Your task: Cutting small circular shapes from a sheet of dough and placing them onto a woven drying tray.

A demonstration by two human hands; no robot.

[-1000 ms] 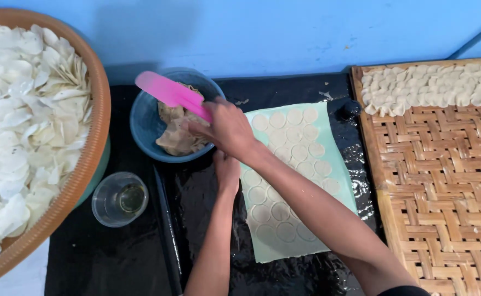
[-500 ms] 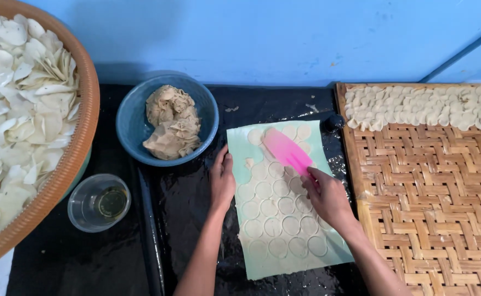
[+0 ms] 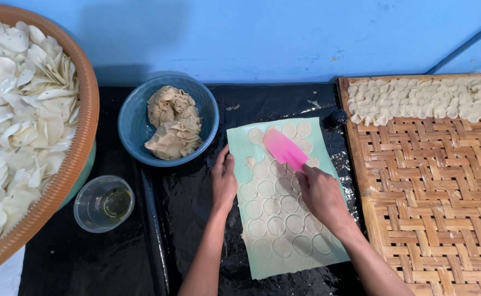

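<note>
— What's the right hand [image 3: 321,196] doing?
— Clamped on a pink scraper [image 3: 284,149], blade on the dough circles [image 3: 276,211] just beyond its fingers.
— And the left hand [image 3: 224,180]?
— Flat, pinning the green sheet [image 3: 328,249]; lifting circles probably calls for a shallow blade.

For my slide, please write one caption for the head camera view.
Right hand holds a pink scraper over dough rounds on a green sheet; left hand steadies its edge.
</note>
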